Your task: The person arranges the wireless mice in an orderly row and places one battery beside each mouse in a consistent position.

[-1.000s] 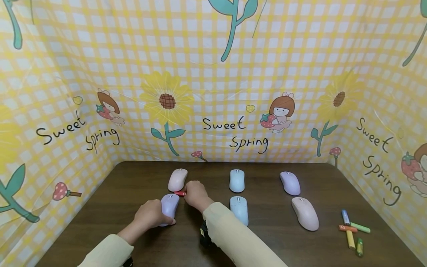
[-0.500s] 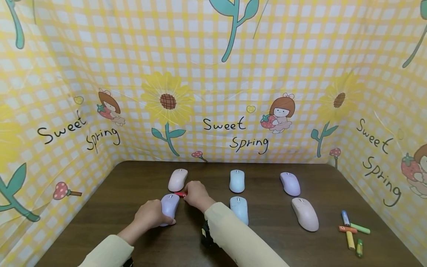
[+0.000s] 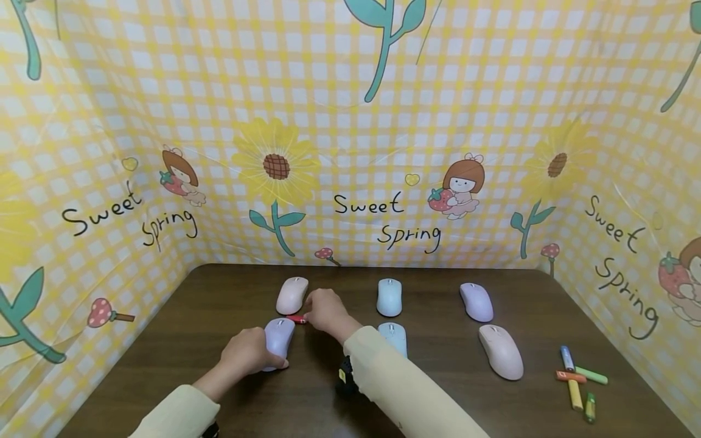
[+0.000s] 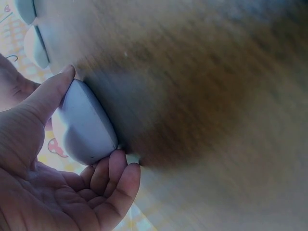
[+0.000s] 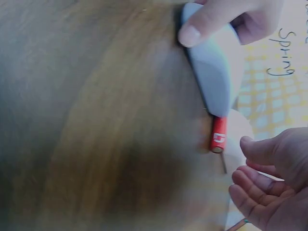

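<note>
My left hand (image 3: 244,353) grips the lavender computer mouse (image 3: 280,336) on the left of the table, thumb on its near side and fingers round its far side in the left wrist view. A red battery (image 3: 297,319) lies between this mouse's front end and the pale pink mouse (image 3: 292,295) behind it. In the right wrist view the battery (image 5: 219,134) sticks out past the mouse. My right hand (image 3: 328,313) is just right of the battery, its fingers loosely curved around nothing and a small gap showing in the right wrist view (image 5: 269,178).
Two light blue mice (image 3: 389,297) stand in the middle, the nearer one partly behind the right sleeve. Farther right are another lavender mouse (image 3: 476,302) and a pink mouse (image 3: 501,351). Several coloured batteries (image 3: 575,392) lie at the right. A checked cloth (image 3: 350,140) encloses the table.
My right fingers have let go of the red battery and drawn back slightly to the right. The battery stays between the mice; my left hand keeps its grip on the lavender mouse.
</note>
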Available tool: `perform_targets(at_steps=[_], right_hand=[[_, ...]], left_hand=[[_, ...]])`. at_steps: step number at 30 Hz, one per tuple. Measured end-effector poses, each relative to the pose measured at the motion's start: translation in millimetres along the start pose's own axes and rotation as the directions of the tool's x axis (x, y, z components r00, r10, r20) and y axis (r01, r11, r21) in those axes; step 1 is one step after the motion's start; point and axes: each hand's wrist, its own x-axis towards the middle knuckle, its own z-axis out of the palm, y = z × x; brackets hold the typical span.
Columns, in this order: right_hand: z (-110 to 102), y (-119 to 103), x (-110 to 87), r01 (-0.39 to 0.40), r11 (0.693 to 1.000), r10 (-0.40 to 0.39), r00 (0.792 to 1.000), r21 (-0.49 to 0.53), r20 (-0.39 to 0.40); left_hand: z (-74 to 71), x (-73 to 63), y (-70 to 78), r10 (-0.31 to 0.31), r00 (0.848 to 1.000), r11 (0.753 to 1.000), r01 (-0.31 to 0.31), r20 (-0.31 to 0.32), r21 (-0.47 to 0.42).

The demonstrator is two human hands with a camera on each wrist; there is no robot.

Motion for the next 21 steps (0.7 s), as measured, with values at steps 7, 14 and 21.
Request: perform_targets(at_steps=[7, 14, 21], right_hand=[[-22.8, 3.5, -2.1, 0.004, 1.0, -0.004, 1.0, 0.025, -0.001], [-47.5, 8.4, -7.8, 0.016, 0.999, -0.015, 1.0, 0.049, -0.022], [-74.0, 13.6, -22.4, -0.01, 0.999, 0.013, 0.999, 0.052, -0.041]], left_hand=[[-1.8, -0.6, 1.2, 0.005, 1.0, 1.0, -0.005, 0.001, 0.004], [-2.4, -0.5, 1.0, -0.009, 1.0, 1.0, 0.009, 0.007, 0.005], [-2.5, -1.0, 2.3, -0.011, 1.0, 1.0, 0.01, 0.018, 0.015]])
